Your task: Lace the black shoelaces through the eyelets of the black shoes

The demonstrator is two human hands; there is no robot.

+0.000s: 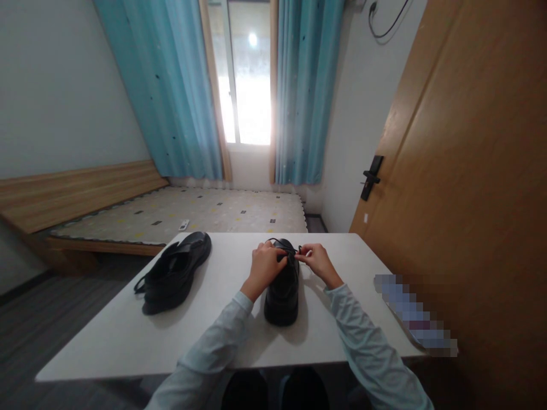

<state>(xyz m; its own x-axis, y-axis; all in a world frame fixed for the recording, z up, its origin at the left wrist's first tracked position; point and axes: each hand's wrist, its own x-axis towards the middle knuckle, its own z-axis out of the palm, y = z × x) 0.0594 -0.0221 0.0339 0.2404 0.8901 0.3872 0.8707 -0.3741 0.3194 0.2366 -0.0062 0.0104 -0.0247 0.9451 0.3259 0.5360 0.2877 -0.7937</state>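
Note:
A black lace-up shoe (281, 299) stands on the white table (231, 336) between my hands, its heel toward me. My left hand (265, 265) lies at the left side of its lacing, fingers closed on a dark lace. At the right of the same lacing, my right hand (318, 262) pinches a black shoelace between thumb and fingers. A second black shoe (171, 279) rests on the left part of the table, its toe pointing away to the right.
A blurred flat item (412, 313) lies at the table's right edge. Beyond the table is a bed (222, 213) with a small white object (183, 225). A wooden door (461, 171) stands on the right.

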